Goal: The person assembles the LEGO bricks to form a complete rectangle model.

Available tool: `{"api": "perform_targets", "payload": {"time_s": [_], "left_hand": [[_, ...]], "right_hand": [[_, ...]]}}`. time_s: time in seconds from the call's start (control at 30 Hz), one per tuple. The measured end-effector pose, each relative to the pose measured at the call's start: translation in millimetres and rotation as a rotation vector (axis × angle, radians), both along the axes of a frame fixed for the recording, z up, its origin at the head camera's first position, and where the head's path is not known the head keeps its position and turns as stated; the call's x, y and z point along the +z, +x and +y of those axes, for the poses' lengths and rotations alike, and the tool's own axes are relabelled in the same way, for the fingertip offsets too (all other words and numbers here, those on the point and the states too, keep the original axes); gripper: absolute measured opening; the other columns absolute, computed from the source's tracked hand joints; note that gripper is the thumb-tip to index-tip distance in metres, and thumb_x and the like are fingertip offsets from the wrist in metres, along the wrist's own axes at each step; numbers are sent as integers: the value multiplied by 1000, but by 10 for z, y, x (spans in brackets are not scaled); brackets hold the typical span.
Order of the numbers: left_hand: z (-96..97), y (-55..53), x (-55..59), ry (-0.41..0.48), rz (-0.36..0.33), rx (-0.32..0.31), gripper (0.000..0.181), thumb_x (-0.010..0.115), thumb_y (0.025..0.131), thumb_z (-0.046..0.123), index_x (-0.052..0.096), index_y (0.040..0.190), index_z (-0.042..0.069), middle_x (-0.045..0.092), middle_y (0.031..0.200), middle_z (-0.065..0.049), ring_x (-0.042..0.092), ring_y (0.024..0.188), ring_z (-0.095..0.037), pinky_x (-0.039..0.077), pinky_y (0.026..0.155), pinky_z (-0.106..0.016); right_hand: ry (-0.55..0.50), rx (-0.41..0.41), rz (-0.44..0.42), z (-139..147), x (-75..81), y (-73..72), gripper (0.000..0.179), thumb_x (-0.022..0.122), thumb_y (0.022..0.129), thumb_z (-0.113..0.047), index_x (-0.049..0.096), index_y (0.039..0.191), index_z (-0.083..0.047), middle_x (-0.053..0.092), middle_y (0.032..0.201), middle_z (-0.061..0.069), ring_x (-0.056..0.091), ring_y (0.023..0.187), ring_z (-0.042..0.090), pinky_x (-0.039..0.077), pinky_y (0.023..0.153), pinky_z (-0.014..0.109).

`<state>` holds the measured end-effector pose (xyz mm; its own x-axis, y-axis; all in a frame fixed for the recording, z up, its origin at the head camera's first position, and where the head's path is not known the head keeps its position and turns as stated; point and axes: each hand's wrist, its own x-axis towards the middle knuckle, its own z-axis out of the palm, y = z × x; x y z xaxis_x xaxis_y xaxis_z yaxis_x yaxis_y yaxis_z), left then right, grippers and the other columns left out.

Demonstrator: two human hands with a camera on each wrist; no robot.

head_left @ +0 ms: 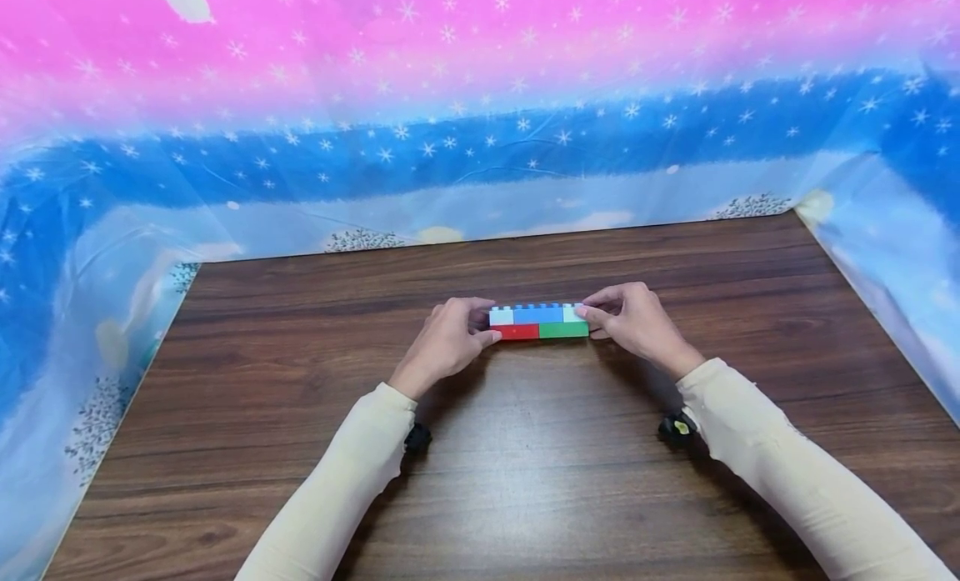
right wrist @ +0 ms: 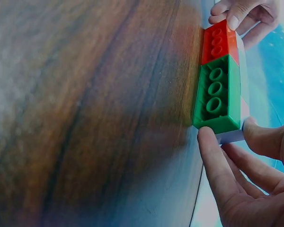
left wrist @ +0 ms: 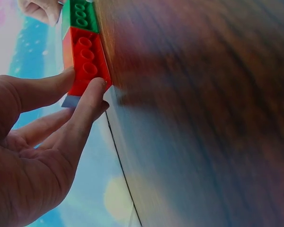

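Observation:
Both hands hold one joined block of toy building bricks in the head view. Its lower row is a red brick (head_left: 514, 332) beside a green brick (head_left: 564, 330). On top sit a blue brick (head_left: 538, 314) and a white brick (head_left: 501, 316) at the left end, with another white piece at the right end. My left hand (head_left: 450, 335) pinches the red end between thumb and fingers. At the opposite end, my right hand (head_left: 633, 318) grips with its thumb near the white piece and a fingertip at the green brick's lower corner. Hollow undersides of red and green show in both wrist views.
A brown wood-grain table (head_left: 300, 381) spreads under the arms. Behind it and along its sides hangs a pink and blue snowflake cloth (head_left: 450, 139). Small dark devices, one a black wrist unit (head_left: 417, 438), sit under the cream sleeves (head_left: 337, 481).

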<state>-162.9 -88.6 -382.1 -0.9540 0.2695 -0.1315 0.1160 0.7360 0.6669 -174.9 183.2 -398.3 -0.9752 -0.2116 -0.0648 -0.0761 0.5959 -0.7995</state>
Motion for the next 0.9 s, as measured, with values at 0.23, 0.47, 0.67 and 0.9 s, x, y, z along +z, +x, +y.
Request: {"api": "perform_targets", "payload": {"time_s": [0.23, 0.47, 0.67, 0.9], "left_hand": [[6, -15, -7, 21, -4, 32, 44, 73, 95, 16, 63, 137, 4, 71, 122, -12, 67, 111, -21, 51, 97, -40], [-2, -18, -11, 34, -17, 45, 43, 73, 95, 15, 64, 135, 2, 71, 122, -13, 67, 112, -22, 51, 98, -40], [0, -31, -10, 38, -12, 55, 41, 73, 96, 15, 65, 134, 2, 71, 120, -13, 67, 112, -22, 53, 94, -39], [4, -42, -11, 45, -33, 57, 45, 74, 95, 17, 63, 135, 1, 70, 124, -13, 66, 115, -23, 50, 99, -41]], "right_hand": [[31, 20, -41, 15, 16, 2, 46, 79, 91, -23, 68, 127, 3, 74, 107, 16, 73, 81, 21, 54, 72, 35], [49, 51, -34, 10, 0, -14, 53, 83, 86, -17, 65, 129, 7, 73, 109, 19, 69, 90, 23, 54, 72, 32], [62, 57, -46, -9, 3, -26, 51, 80, 90, -15, 62, 132, 8, 71, 110, 21, 67, 78, 21, 52, 64, 32], [58, 68, -70, -18, -10, -32, 52, 75, 94, -14, 57, 137, 9, 70, 109, 21, 65, 71, 20, 52, 60, 31]]}}
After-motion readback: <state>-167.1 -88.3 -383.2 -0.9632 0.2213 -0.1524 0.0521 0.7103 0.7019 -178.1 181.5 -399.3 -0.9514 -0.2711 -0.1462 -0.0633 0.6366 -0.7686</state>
